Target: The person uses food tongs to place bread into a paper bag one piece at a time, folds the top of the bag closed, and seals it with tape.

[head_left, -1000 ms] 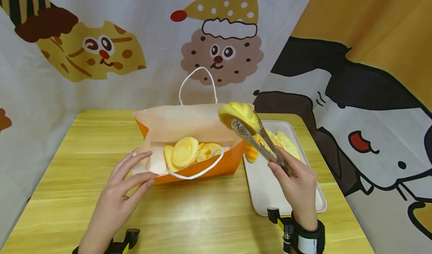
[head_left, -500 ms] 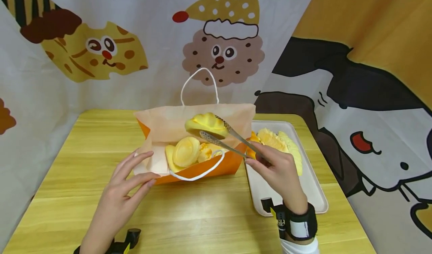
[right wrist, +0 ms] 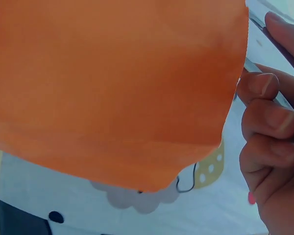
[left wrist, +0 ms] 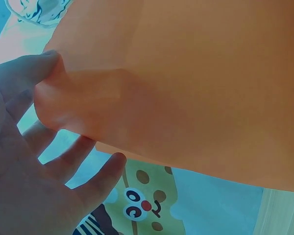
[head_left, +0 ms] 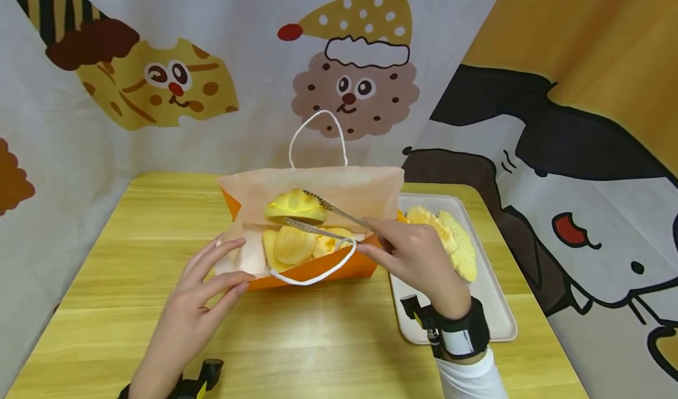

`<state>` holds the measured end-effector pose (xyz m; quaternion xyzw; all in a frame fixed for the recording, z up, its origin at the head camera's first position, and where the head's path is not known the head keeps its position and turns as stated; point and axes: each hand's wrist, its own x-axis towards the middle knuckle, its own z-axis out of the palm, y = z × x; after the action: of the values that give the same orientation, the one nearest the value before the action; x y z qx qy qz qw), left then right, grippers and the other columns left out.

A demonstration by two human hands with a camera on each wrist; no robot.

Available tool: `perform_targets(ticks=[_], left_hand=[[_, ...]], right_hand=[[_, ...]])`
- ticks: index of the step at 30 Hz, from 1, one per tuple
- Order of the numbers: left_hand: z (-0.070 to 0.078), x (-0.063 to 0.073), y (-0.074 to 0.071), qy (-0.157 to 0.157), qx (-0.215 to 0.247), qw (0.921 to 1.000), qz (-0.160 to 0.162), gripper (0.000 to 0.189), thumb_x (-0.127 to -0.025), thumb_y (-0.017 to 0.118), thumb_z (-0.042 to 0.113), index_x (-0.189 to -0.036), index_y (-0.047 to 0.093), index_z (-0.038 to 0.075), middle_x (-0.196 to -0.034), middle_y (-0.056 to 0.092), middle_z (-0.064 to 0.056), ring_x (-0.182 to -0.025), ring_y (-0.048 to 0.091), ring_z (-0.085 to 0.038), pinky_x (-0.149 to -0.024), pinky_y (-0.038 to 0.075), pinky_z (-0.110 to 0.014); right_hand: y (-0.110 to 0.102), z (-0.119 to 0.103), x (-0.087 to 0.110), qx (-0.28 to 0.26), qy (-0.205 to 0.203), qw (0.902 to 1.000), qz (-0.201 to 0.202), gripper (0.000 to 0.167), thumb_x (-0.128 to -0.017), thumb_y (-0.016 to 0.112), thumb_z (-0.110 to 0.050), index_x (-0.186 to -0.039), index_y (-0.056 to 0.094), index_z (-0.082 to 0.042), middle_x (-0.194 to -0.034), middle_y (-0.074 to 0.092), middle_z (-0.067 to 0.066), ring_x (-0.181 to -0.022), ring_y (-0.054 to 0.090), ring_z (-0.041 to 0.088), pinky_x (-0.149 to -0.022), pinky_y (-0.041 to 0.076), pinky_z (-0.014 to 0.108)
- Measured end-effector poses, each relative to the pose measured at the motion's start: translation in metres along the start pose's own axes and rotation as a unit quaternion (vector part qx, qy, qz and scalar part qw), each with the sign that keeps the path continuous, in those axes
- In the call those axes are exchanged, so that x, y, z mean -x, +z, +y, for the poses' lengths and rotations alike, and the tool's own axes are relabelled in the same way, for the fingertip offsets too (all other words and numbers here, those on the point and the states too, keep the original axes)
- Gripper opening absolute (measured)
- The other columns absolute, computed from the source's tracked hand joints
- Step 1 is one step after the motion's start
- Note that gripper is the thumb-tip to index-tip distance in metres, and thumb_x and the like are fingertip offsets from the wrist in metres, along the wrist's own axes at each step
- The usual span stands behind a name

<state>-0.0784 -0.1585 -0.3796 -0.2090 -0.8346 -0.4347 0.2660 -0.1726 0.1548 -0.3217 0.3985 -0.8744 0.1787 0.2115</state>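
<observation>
A cartoon-printed cloth (head_left: 254, 143) is hanging behind a wood-grain desk (head_left: 296, 340), where an orange paper bag (head_left: 352, 265) is lying with its mouth facing the person. The yellow bun (head_left: 295, 205) is now sitting over that mouth, in front of the pale inner back wall; a second ago it was hovering at the bag's right side, by the white tray (head_left: 439, 319). The right hand (head_left: 413, 260) is gripping metal tongs (head_left: 349, 215), whose arms are clasping the bun, one above and one below. Whether the bun is touching the bread (head_left: 293, 246) already inside is not clear from here. The left hand (head_left: 203, 305) is staying where it was, pinching the bag's left edge between thumb and finger, its other fingers spreading apart, and seems to be steadying the opening.

The change is suggesting that the carrying is nearly finished, with lowering and release not yet done. More pieces (head_left: 462, 249) are resting on the tray, so this bun is probably not completing the work.
</observation>
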Motion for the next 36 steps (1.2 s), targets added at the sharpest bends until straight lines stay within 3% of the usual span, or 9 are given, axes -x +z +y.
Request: perform_targets(ticks=[6,14,23,36], left_hand=[[-0.001,0.002,0.000,-0.003,-0.005,1.0000,0.000,0.015,-0.075,0.071,0.011,-0.087,0.070,0.019,-0.126,0.050,-0.008,-0.124,0.031,-0.034,-0.105,0.023,-0.040],[0.000,0.002,0.001,0.001,-0.004,1.0000,-0.003,0.016,-0.075,0.071,0.011,-0.088,0.070,0.020,-0.126,0.050,-0.008,-0.125,0.031,-0.034,-0.105,0.023,-0.040],[0.001,-0.001,0.002,0.016,0.002,0.9999,-0.004,0.011,-0.078,0.068,0.016,-0.088,0.069,0.021,-0.125,0.050,-0.010,-0.123,0.032,-0.037,-0.105,0.023,-0.040],[0.001,-0.001,0.001,0.005,0.001,1.0000,-0.005,0.012,-0.078,0.069,0.014,-0.089,0.070,0.019,-0.127,0.049,-0.010,-0.124,0.031,-0.036,-0.106,0.023,-0.040]], right_hand=[[0.003,-0.005,-0.016,0.034,-0.025,0.9987,-0.031,0.035,-0.084,0.057,-0.039,-0.108,0.064,-0.014,-0.057,0.043,-0.010,-0.047,0.035,0.002,-0.038,0.025,0.018],[0.005,-0.010,-0.025,0.070,-0.028,0.9959,-0.050,0.040,-0.079,0.062,-0.045,-0.105,0.065,-0.014,-0.058,0.047,-0.011,-0.045,0.039,0.002,-0.035,0.025,0.018],[0.006,-0.011,-0.027,0.074,-0.014,0.9959,-0.050,0.030,-0.081,0.060,-0.037,-0.101,0.066,-0.015,-0.057,0.044,-0.012,-0.043,0.036,0.003,-0.034,0.026,0.019],[0.009,-0.010,-0.025,0.058,0.000,0.9973,-0.046,0.035,-0.079,0.062,-0.046,-0.096,0.062,-0.016,-0.055,0.036,-0.012,-0.043,0.033,0.002,-0.034,0.024,0.020]])
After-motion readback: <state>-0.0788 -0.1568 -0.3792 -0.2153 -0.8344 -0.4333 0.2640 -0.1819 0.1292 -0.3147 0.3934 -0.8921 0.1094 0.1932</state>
